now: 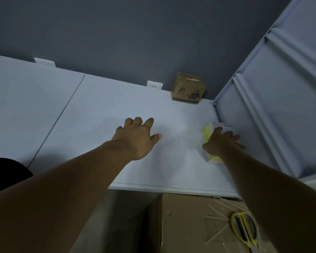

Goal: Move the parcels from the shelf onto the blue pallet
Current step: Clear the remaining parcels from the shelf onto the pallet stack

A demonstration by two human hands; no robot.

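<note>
While your right hand [222,141] lies spread flat on the yellow parcel [207,133], fingers [228,133] uncurled, and your left hand [137,136] hovers relaxed and empty, dragging that slim packet could tip it off the shelf [98,115] edge. Its long axis runs front to back along the side wall [254,125]; farther back, a brown box [188,88] waits

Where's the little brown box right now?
In the head view, the brown box sits at the back of the shelf against the dark wall, near the right-hand corner.
</note>
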